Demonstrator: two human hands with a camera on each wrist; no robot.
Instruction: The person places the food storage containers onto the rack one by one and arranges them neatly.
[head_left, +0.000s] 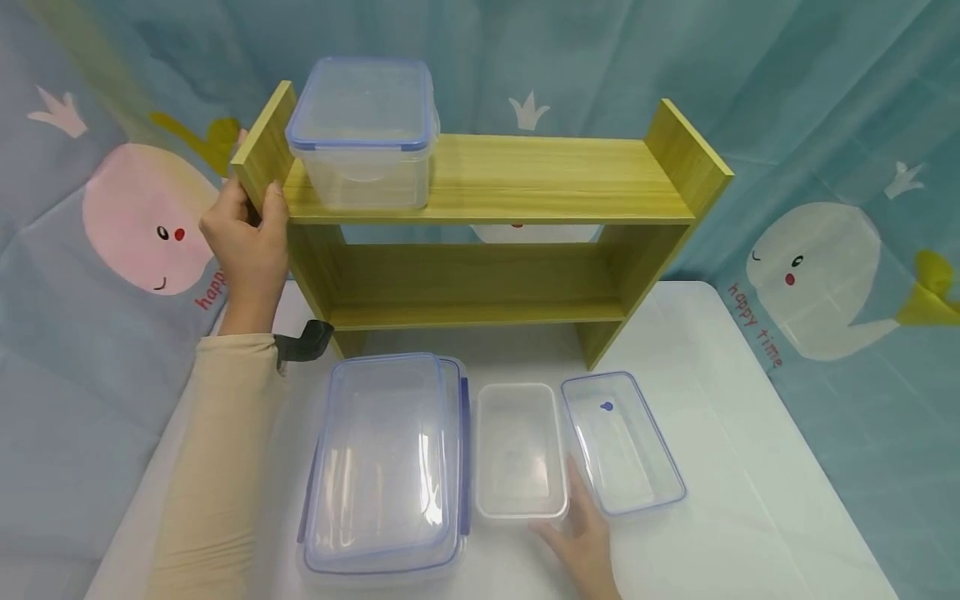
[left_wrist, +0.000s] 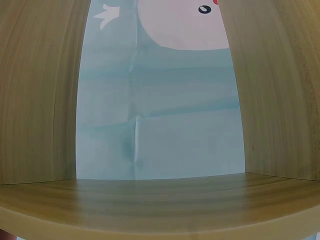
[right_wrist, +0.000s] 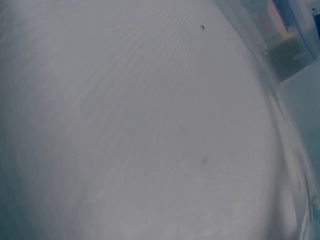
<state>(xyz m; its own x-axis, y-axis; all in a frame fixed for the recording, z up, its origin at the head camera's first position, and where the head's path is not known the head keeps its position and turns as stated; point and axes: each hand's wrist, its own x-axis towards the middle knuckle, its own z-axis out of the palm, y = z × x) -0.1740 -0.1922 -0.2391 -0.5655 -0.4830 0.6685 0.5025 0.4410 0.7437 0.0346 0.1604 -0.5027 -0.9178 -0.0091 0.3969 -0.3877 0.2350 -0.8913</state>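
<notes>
My left hand (head_left: 251,242) grips the left upright of a small two-tier wooden shelf (head_left: 487,312), thumb on the inner side and fingers outside. The left wrist view looks into the shelf's wooden boards (left_wrist: 160,205). My right hand (head_left: 577,533) is at the lower right corner of a small translucent container (head_left: 521,450), its thumb by the front edge and its fingers along the right side. Just right of it lies a clear blue-rimmed lid (head_left: 622,446) with a blue valve. The right wrist view shows mostly white tabletop (right_wrist: 150,125).
A tall clear box (head_left: 367,171) with a blue-edged lid stands on the shelf's top left. Left of the small container sits a large flat box (head_left: 390,467) with blue clips and a lid on top. A patterned curtain (head_left: 562,58) hangs behind and beside the white table (head_left: 750,467).
</notes>
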